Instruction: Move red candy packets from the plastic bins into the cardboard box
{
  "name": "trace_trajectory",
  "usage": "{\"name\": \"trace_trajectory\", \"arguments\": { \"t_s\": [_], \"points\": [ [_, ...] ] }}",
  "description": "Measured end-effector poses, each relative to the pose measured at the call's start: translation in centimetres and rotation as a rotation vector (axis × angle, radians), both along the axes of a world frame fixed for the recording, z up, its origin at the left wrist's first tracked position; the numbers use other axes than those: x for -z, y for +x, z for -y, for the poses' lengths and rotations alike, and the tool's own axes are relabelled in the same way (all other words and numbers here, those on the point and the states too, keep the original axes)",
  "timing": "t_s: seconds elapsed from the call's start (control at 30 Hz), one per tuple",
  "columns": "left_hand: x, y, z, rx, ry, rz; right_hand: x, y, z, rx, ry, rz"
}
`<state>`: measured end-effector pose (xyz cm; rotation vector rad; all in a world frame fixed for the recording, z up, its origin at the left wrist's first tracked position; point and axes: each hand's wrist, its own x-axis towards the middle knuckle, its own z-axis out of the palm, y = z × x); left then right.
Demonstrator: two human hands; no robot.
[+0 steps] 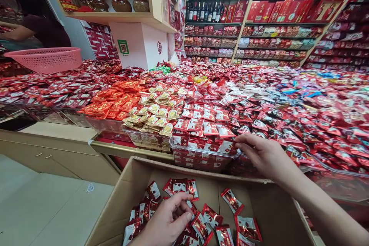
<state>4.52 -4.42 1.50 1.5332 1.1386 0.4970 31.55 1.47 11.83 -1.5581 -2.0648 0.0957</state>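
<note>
Here my left hand [168,219] curls down among red-and-white candy packets [201,226] in the cardboard box [268,207], fingers closing on some. Rightwards, my right hand [259,153] pinches a packet at the rim of a full clear bin [201,157] on the heaped worktop [57,130]. Stocked shelves [273,15] stand behind.

The left hand [168,219] is low and near, palm down, fingers curled inward, thumb tucked alongside; the right hand [261,155] reaches forward on a bare outstretched forearm, fingers extended leftward, pinching lightly.
</note>
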Motion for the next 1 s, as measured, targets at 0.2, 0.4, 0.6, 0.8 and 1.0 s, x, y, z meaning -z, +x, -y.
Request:
{"name": "trace_trajectory", "arguments": {
  "t_s": [0.2, 0.4, 0.6, 0.8, 1.0],
  "points": [
    [0.3, -0.2, 0.0, 0.021, -0.014, -0.049, -0.4, 0.6, -0.3, -0.013, -0.028, 0.038],
    [1.3, -0.5, 0.0, 0.051, -0.034, -0.014, -0.9, 0.7, -0.7, -0.045, -0.025, 0.084],
    [1.7, -0.6, 0.0, 0.085, -0.025, -0.091, -0.7, 0.7, -0.5, -0.073, -0.048, 0.1],
    [1.7, -0.7, 0.0, 0.11, -0.026, -0.112, -0.5, 0.9, -0.3, -0.086, -0.09, 0.045],
    [2.1, -0.7, 0.1, 0.126, -0.009, -0.136, -0.8, 0.8, -0.4, -0.114, -0.005, 0.062]
  ]
}}
